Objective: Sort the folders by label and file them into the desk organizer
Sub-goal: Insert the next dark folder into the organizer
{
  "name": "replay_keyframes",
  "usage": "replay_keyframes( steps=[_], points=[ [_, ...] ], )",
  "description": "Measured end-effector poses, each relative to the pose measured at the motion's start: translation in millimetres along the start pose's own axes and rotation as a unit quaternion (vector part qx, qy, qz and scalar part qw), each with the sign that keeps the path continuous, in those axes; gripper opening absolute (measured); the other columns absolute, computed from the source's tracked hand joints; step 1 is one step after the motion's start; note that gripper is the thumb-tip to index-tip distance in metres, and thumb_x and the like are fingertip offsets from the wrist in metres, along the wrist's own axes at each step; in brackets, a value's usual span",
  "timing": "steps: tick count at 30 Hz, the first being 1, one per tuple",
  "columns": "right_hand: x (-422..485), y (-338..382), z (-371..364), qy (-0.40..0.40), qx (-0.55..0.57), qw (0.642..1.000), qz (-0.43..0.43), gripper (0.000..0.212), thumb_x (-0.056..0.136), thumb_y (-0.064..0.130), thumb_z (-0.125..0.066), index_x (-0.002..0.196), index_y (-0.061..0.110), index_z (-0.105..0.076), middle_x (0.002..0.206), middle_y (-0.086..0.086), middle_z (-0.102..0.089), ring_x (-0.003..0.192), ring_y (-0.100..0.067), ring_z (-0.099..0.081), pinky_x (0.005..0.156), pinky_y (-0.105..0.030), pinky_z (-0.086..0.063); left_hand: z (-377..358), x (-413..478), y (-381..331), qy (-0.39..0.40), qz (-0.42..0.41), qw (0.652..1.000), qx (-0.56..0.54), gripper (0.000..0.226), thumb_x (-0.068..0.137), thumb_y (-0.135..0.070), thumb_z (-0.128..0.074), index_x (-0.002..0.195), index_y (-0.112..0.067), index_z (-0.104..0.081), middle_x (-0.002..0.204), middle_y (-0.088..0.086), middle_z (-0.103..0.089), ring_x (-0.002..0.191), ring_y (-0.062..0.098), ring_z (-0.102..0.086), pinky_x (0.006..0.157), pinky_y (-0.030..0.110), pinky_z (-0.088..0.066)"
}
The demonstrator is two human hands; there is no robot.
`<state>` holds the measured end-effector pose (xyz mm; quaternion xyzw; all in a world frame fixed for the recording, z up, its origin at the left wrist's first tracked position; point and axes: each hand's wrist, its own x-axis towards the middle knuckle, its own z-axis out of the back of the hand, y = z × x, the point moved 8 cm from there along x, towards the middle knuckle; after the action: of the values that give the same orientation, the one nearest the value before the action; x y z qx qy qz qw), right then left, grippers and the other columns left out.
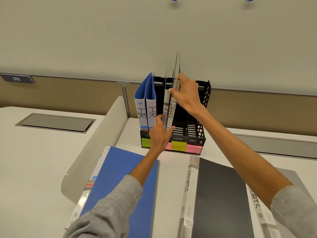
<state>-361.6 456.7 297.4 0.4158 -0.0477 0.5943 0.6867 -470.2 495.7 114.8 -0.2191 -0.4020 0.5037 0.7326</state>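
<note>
- A white desk (34, 160) stands against a tan partition (68, 93) (its plate (16, 78) reads 213).
- The black desk organizer (204, 93) at the back holds HR folders (147, 103) upright, with FINANCE folders (169, 110) beside them.
- The right hand (186, 93) grips one FINANCE spine up high, and the left hand (159, 134) pinches their lower ends.
- A blue folder (120, 177) and a SPORTS folder (221, 194) lie flat in front.

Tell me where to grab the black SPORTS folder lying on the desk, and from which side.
Probably its white spine, from the left. The black SPORTS folder lies flat, and that thick edge faces a bare strip of desk beside the blue folder; the opposite edge abuts a second SPORTS folder.
</note>
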Motion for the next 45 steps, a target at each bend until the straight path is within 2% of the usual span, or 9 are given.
replay_keyframes(
  steps=[5, 13, 18, 22, 25, 30, 37, 41, 45],
  points=[
    [4.5, 35.4, 50.3, -0.057, -0.005, 0.997, 0.042, 0.027, 0.083, 0.018, -0.071, 0.089, 0.017, -0.045, 0.071, 0.000, -0.054, 0.058, -0.012, -0.048, 0.046, -0.007, -0.030, 0.9, -2.8, -23.0, 0.009, -0.004, 1.000, 0.005, 0.055, 0.086, -0.038, -0.071, 0.130, -0.015, -0.047, 0.117, 0.007, -0.069, 0.101, 0.025, -0.068, 0.078, 0.036, -0.056],
    [-4.9, 78.9, 121.1, -0.135, -0.022, 0.987, 0.084, 0.026, 0.080, 0.019, -0.069, 0.099, 0.008, -0.055, 0.074, -0.003, -0.060, 0.062, -0.020, -0.053, 0.050, -0.005, -0.028, 21.5, -6.5, -67.3, -0.027, -0.046, 0.997, -0.050, 0.044, 0.094, -0.031, -0.061, 0.134, -0.013, -0.055, 0.115, 0.007, -0.071, 0.095, 0.021, -0.070, 0.082, 0.040, -0.059],
    [-20.7, 101.0, 148.4, -0.171, -0.019, 0.978, 0.114, 0.034, 0.082, 0.013, -0.064, 0.113, 0.008, -0.051, 0.077, -0.008, -0.063, 0.065, -0.025, -0.062, 0.060, -0.027, -0.051, 25.7, -15.8, -99.0, -0.034, -0.099, 0.993, -0.048, 0.029, 0.094, -0.024, -0.059, 0.121, -0.010, -0.062, 0.117, 0.012, -0.070, 0.084, 0.021, -0.070, 0.069, 0.030, -0.060],
    [-30.0, 108.1, 164.9, -0.189, -0.036, 0.973, 0.126, 0.044, 0.082, 0.011, -0.061, 0.125, 0.014, -0.052, 0.089, -0.001, -0.066, 0.061, -0.023, -0.056, 0.059, -0.023, -0.042, 26.1, -26.9, -115.2, -0.031, -0.114, 0.990, -0.080, 0.030, 0.092, -0.021, -0.062, 0.118, -0.006, -0.064, 0.098, 0.011, -0.073, 0.073, 0.018, -0.068, 0.067, 0.033, -0.060],
    [-33.6, 106.8, 178.0, -0.211, -0.057, 0.969, 0.112, 0.045, 0.083, 0.016, -0.061, 0.128, 0.019, -0.056, 0.094, 0.000, -0.070, 0.072, -0.020, -0.060, 0.063, -0.015, -0.035, 25.8, -35.5, -126.1, -0.032, -0.126, 0.986, -0.103, 0.016, 0.089, -0.018, -0.064, 0.100, -0.006, -0.066, 0.074, 0.003, -0.069, 0.059, 0.013, -0.061, 0.062, 0.032, -0.057],
    [-34.4, 96.6, 197.5, -0.252, -0.056, 0.961, 0.095, 0.048, 0.078, 0.019, -0.059, 0.126, 0.023, -0.062, 0.093, 0.001, -0.073, 0.077, -0.021, -0.066, 0.068, -0.021, -0.045, 14.5, -53.6, -142.5, -0.033, -0.148, 0.981, -0.122, 0.006, 0.084, -0.017, -0.066, 0.082, -0.011, -0.063, 0.059, -0.005, -0.060, 0.050, 0.011, -0.056, 0.059, 0.028, -0.055],
    [-20.7, 60.2, 178.4, -0.221, -0.020, 0.972, 0.075, 0.049, 0.077, 0.017, -0.061, 0.126, 0.021, -0.062, 0.106, 0.001, -0.073, 0.091, -0.024, -0.070, 0.080, -0.029, -0.055, -8.3, -51.9, -121.2, -0.011, -0.121, 0.987, -0.106, 0.009, 0.085, -0.017, -0.068, 0.088, -0.010, -0.066, 0.068, -0.004, -0.066, 0.052, 0.003, -0.054, 0.062, 0.009, -0.047],
    [-5.3, 42.5, 154.8, -0.213, -0.016, 0.975, 0.068, 0.048, 0.077, 0.018, -0.061, 0.124, 0.023, -0.063, 0.096, -0.002, -0.074, 0.085, -0.025, -0.070, 0.073, -0.028, -0.054, -18.6, -45.0, -104.1, 0.009, -0.108, 0.989, -0.101, 0.015, 0.086, -0.018, -0.067, 0.099, -0.011, -0.066, 0.070, -0.002, -0.068, 0.054, 0.007, -0.058, 0.067, 0.020, -0.056],
    [13.7, 22.9, 129.0, -0.201, -0.006, 0.977, 0.073, 0.045, 0.080, 0.016, -0.061, 0.125, 0.020, -0.062, 0.088, -0.001, -0.072, 0.081, -0.023, -0.070, 0.059, -0.003, -0.039, -34.3, -25.7, -85.2, 0.033, -0.100, 0.989, -0.104, 0.027, 0.089, -0.018, -0.065, 0.113, -0.007, -0.065, 0.080, 0.002, -0.072, 0.057, 0.003, -0.059, 0.071, 0.026, -0.060]
  ],
)
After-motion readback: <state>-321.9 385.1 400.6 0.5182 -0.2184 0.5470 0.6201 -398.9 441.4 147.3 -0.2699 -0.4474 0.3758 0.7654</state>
